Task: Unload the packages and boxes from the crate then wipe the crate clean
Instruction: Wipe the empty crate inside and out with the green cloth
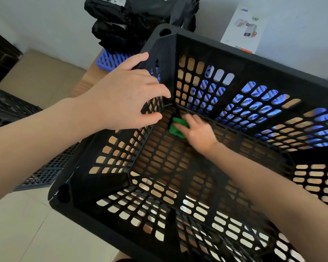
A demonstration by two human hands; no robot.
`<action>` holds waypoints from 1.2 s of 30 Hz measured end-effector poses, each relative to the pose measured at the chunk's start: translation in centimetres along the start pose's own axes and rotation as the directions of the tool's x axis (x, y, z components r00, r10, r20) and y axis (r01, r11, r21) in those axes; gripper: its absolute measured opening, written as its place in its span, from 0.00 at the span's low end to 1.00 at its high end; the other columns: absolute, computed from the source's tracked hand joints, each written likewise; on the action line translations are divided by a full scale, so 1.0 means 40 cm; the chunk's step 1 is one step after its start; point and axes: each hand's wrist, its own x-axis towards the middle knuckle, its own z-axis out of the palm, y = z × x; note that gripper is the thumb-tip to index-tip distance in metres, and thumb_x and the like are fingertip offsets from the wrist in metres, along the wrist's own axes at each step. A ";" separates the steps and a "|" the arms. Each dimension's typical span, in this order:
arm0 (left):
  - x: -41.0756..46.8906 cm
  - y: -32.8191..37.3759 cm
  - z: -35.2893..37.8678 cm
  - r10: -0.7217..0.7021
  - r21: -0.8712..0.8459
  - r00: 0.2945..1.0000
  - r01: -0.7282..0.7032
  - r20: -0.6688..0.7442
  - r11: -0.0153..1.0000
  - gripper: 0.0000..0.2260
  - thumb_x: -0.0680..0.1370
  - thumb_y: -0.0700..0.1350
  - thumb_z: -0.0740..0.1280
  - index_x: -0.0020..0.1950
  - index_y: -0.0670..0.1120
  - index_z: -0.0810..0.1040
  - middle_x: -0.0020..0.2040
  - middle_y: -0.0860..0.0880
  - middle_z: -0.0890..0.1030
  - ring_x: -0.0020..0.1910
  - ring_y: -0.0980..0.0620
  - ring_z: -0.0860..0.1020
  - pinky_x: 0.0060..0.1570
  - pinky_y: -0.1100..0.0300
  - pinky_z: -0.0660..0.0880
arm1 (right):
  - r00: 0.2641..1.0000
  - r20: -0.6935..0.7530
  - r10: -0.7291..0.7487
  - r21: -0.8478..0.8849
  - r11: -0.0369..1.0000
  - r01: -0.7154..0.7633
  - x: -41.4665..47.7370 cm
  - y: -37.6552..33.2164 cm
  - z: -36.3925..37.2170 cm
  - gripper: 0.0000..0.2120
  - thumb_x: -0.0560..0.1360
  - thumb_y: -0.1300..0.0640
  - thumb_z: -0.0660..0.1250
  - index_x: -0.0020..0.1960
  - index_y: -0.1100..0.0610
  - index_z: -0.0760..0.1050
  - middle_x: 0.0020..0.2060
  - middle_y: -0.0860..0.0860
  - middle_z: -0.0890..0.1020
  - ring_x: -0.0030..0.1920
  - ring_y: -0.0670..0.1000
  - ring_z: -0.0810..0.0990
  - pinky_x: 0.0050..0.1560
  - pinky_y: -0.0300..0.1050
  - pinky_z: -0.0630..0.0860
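One black plastic crate (235,53), with lattice walls and a slotted floor. One crumpled green cloth (175,129) lies in its far left inner corner. Right hand (197,133), blurred, fingers curled over the cloth, holds it to the floor. Left hand (121,95) grips the crate's left wall at the top. Behind the crate: glossy black bags (121,21), one white box (242,29), one blue lattice basket (112,60). Left of the crate: a dark lattice crate (8,108).
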 end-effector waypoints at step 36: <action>-0.002 0.002 0.001 0.055 0.076 0.997 -0.058 0.046 0.995 0.24 0.76 0.60 0.61 0.68 0.50 0.75 0.55 0.49 0.82 0.60 0.47 0.78 0.77 0.47 0.46 | 0.865 0.158 -0.476 0.398 0.832 0.386 -0.295 -0.197 -0.004 0.20 0.73 0.58 0.71 0.63 0.52 0.72 0.57 0.54 0.73 0.51 0.51 0.75 0.39 0.41 0.79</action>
